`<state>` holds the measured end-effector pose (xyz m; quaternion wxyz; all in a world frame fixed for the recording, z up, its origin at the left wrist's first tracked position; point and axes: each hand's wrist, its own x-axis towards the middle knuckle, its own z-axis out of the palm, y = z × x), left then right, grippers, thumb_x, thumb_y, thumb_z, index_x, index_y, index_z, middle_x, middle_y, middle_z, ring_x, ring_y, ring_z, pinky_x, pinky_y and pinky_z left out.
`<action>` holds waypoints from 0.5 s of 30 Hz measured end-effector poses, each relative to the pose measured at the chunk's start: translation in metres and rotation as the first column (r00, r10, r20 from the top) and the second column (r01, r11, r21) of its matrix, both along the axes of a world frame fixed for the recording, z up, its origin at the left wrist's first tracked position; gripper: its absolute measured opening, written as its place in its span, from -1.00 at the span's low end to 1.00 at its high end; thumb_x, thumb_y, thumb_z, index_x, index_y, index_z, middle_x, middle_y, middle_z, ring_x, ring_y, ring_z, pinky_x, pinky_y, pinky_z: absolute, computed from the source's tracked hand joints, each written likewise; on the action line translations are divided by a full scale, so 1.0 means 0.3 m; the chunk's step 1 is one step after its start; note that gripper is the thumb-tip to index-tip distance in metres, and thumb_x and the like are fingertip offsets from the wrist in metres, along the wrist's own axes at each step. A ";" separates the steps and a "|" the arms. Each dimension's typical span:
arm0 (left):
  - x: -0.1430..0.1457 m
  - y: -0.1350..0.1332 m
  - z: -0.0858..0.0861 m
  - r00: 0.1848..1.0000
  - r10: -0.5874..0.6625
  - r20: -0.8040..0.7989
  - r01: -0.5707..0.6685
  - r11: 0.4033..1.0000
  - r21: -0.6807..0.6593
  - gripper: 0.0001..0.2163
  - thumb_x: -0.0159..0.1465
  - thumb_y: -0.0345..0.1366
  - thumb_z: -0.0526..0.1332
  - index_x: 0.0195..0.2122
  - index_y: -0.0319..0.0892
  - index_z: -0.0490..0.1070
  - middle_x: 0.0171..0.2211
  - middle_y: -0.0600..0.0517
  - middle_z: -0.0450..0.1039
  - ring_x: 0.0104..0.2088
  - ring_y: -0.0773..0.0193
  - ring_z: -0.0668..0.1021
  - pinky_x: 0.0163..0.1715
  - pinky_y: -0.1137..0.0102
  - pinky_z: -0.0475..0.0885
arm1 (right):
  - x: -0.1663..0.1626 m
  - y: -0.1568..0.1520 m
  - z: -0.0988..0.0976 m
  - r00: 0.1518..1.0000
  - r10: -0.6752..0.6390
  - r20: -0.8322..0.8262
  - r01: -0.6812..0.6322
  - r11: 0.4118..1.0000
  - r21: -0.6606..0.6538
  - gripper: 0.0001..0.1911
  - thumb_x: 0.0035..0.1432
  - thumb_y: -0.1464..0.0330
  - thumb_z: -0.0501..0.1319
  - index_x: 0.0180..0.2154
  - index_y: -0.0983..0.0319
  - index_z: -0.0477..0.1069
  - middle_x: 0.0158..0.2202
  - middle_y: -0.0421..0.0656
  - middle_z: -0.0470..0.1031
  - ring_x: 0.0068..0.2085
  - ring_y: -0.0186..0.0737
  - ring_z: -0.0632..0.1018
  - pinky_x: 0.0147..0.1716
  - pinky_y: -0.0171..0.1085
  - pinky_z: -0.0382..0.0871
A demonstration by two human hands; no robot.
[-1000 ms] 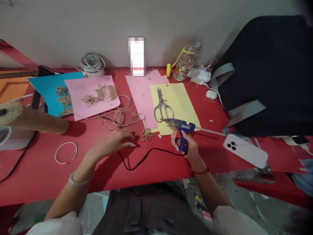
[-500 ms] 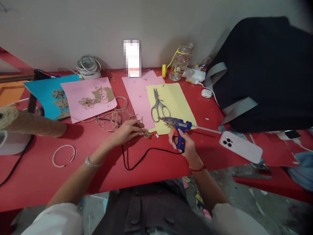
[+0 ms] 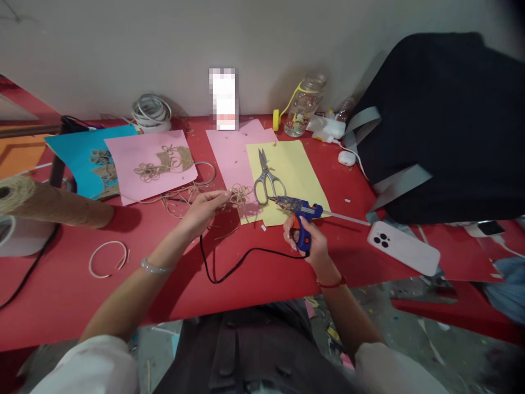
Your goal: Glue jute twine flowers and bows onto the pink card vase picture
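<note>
"What's moved?"

"The twine flower (image 3: 240,194). It was lying low on the red bench (image 3: 164,290); now it's up over the pink paper (image 3: 229,158), right by the edge of the yellow paper (image 3: 295,164)."

"And the left hand (image 3: 203,213)?"

"It's come forward and up with the flower. Its fingers (image 3: 219,197) are pinched together at the flower's near edge and look to have it by the twine, though the grip itself is too small to make out."

"What about the right hand (image 3: 314,246)?"

"Hardly any change. Its fingers are closed round the blue handle of the glue gun (image 3: 297,207), with the nozzle pointing left, just beside the scissors (image 3: 266,175) and apart from the flower."

"Is anything trailing from the gun?"

"A black cord (image 3: 246,251) loops down from it across the bench."

"What's lying near the left hand?"

"Loose strands of twine (image 3: 176,200), just behind the wrist side of the hand, and beyond them another pink sheet (image 3: 135,164) with twine shapes on it."
</note>
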<state>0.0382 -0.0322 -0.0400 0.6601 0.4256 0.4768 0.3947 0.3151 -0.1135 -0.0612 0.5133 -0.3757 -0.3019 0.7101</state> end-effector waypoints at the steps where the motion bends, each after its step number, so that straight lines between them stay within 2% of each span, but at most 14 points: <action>1: 0.001 0.001 0.002 1.000 0.003 0.001 -0.003 1.000 -0.009 -0.64 0.14 0.01 0.45 -0.23 -0.20 0.68 -0.22 -0.10 0.66 -0.21 0.18 0.63 -0.08 0.33 0.47 | 0.000 0.000 -0.002 1.000 -0.001 -0.003 0.001 1.000 0.003 -0.58 0.19 0.04 0.29 -0.42 0.28 0.51 -0.51 -0.18 0.43 -0.65 -0.44 0.38 -0.71 -0.42 0.14; 9: 0.002 0.007 0.015 1.000 -0.003 -0.008 0.003 0.999 -0.050 -0.62 0.08 0.03 0.49 -0.27 -0.20 0.68 -0.23 -0.10 0.66 -0.24 0.17 0.64 -0.10 0.32 0.49 | -0.001 0.000 0.007 1.000 0.000 -0.022 0.000 1.000 -0.009 -0.60 0.15 0.05 0.31 -0.41 0.27 0.51 -0.52 -0.19 0.44 -0.66 -0.43 0.37 -0.73 -0.40 0.14; 15: 0.009 0.023 -0.037 0.997 0.054 0.061 -0.047 0.994 -0.103 -0.68 0.14 -0.07 0.46 -0.28 -0.25 0.64 -0.26 -0.12 0.66 -0.28 0.21 0.64 -0.16 0.37 0.51 | -0.001 0.000 0.009 1.000 -0.006 0.022 0.007 1.000 -0.023 -0.58 0.14 0.01 0.31 -0.42 0.26 0.48 -0.52 -0.19 0.43 -0.65 -0.42 0.35 -0.74 -0.39 0.11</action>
